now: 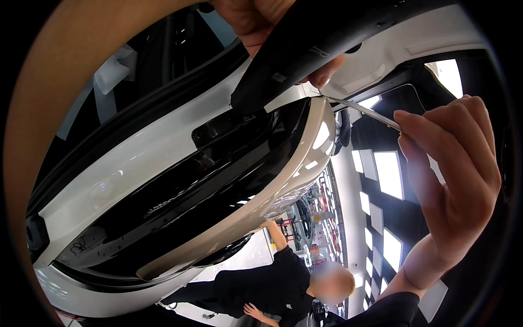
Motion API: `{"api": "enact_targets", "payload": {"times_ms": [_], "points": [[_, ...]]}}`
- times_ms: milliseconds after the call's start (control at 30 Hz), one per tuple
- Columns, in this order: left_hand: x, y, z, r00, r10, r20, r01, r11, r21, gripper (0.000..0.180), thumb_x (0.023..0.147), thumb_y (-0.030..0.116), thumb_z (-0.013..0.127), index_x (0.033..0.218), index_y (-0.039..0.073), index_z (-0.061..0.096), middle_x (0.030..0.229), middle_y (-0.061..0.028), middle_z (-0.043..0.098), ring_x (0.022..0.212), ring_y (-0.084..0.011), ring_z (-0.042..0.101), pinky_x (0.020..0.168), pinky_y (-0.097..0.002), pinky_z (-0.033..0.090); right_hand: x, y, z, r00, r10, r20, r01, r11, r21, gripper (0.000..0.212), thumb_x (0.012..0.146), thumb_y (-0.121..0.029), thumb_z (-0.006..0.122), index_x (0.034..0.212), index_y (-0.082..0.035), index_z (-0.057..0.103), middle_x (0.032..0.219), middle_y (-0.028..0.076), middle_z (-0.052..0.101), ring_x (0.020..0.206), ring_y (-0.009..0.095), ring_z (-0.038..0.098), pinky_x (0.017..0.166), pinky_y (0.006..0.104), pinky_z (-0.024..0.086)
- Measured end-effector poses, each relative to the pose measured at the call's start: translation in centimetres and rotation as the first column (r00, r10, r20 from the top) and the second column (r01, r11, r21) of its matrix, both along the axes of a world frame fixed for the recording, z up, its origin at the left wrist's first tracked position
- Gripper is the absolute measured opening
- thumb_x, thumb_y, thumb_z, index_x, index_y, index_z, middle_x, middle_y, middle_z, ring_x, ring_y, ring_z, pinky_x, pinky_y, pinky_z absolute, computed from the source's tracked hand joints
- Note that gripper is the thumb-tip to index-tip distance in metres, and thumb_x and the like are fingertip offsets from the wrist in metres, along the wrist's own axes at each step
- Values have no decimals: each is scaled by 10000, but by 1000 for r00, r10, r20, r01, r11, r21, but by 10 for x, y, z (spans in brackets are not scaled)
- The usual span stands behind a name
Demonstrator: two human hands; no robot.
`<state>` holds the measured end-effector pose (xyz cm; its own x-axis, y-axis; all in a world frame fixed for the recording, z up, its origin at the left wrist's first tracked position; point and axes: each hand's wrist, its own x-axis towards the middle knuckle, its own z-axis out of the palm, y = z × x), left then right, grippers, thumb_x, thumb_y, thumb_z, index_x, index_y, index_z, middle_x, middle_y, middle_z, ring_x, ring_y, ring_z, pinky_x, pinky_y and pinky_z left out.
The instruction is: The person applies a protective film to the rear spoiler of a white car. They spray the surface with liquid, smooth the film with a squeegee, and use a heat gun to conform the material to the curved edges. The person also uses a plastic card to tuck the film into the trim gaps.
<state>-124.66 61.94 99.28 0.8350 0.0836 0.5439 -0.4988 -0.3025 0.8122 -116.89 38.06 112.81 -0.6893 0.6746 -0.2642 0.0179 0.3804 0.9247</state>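
My left hand [253,22] grips a long, curved black trim piece [305,49] at the top, its fingers partly hidden behind it. One fingertip shows past the trim's lower edge, close to the pale car body. Between the thumb and fingers of my right hand [455,158] is a slim silver metal tool [370,113]. The tool's thin end reaches the corner of the pale body edge, just below that left fingertip. I cannot make out whether it touches. Below the trim lies a glossy black panel [218,180] set in the light-coloured car body [136,144].
A person [245,289] in black stands beyond the car, one arm reaching toward its body. A dark opening with pale wrapping [114,71] lies at the upper left. Bright ceiling panels [389,174] and red racks show in the background.
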Motion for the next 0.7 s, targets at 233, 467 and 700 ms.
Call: {"api": "enact_targets", "payload": {"times_ms": [233,467,700], "points": [[-1,5,-5,996,-72,43,73,997,-19,332,836,181,826,1133,64,737,1144,-65,716,1018,-130,672,782,-237,568,1,-1,12,999,-12,48,14,999,-37,224,739,61,741,949,-15,761,795,103,628,750,218,591,607,309,447],[-10,1,-5,998,-30,53,32,999,-39,308,885,231,777,1153,86,731,1160,-73,708,1010,-157,671,815,-243,559,4,-2,17,998,-16,56,18,999,-42,224,752,67,740,961,-11,760,805,107,631,754,219,594,613,308,452],[-37,-13,-14,978,208,-4,-205,960,-189,293,943,289,719,1175,111,725,1178,-84,699,1001,-189,670,853,-249,549,11,-10,13,992,57,-115,-57,998,5,207,765,79,719,951,-4,753,823,126,647,773,252,623,679,340,498]]}}
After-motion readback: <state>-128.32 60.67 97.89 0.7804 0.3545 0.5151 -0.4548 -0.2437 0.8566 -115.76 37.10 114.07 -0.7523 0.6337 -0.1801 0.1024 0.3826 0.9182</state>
